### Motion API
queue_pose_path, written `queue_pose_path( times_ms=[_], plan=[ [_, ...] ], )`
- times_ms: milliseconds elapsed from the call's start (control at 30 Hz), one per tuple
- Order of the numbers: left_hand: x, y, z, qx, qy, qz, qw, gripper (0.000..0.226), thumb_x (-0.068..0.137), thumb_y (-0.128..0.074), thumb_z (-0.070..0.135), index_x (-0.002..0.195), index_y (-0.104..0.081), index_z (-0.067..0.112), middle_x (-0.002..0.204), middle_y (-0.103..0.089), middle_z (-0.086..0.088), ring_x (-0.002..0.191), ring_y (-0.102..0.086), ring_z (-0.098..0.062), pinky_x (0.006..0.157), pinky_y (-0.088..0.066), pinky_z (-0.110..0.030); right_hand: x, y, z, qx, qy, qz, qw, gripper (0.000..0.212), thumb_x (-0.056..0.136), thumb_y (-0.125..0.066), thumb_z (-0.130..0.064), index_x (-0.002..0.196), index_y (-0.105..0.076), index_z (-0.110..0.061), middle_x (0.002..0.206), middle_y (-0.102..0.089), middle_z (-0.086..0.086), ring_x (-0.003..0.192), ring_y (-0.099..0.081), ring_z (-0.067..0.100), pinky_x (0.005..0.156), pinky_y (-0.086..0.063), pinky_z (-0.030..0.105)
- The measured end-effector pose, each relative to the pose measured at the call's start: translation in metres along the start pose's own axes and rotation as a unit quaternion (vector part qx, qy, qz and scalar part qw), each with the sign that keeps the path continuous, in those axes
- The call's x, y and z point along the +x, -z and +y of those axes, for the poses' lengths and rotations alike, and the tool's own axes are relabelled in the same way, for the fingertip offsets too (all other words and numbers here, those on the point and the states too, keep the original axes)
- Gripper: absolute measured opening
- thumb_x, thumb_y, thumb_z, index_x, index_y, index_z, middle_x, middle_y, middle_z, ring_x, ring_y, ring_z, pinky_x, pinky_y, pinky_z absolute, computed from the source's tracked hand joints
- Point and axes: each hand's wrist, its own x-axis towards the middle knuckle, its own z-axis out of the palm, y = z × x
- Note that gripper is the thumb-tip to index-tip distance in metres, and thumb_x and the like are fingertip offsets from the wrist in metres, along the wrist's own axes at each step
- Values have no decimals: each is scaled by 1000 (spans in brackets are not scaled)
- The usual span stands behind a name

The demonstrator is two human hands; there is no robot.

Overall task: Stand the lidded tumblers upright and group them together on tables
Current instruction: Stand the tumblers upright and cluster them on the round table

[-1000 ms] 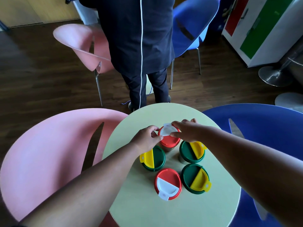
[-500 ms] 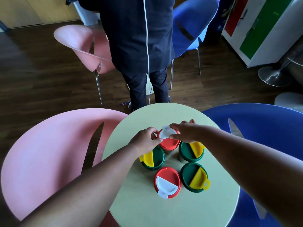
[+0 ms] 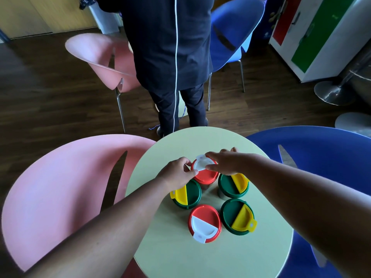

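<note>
**Both hands on the far red-lidded tumbler**

While four lidded tumblers stand upright near the tabletop's (image 3: pixel 210 257) middle, the left hand (image 3: pixel 176 174) and right hand (image 3: pixel 224 163) curl their fingers round the red lid of a fifth tumbler (image 3: pixel 204 173) towards the far edge, touching its neighbours. Its white flap is tilted up.

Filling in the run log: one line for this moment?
both hands on far red-lidded tumbler | five tumblers upright, grouped | round table
</note>
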Motion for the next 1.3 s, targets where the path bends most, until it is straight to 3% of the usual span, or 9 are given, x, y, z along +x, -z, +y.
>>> queue_pose_path(
  times_ms=[567,967,1300],
  plan=[
    [-1,0,0,-11,-1,-12,1000,31,90,-62,50,110,-62,28,88,-66,11,88,-63,-13,72,-47,-29,11,-14,5,-12,-26,20,999,55,99,-31,-59,139,-40,-23,134,-56,9,131,-41,27,106,-22,53],
    [0,3,0,0,-9,-25,1000,31,90,-61,49,111,-61,27,93,-68,10,93,-63,-16,84,-51,-33,17,-17,3,7,-47,29,998,53,98,-33,-58,135,-42,-22,135,-57,8,127,-45,27,104,-25,51],
    [-2,13,-5,-8,-21,-23,999,33,91,-62,47,119,-58,28,97,-65,11,94,-62,-14,85,-50,-31,13,-19,5,72,-69,39,994,57,94,-35,-62,140,-40,-28,140,-55,10,130,-45,32,107,-24,52]
  ],
)
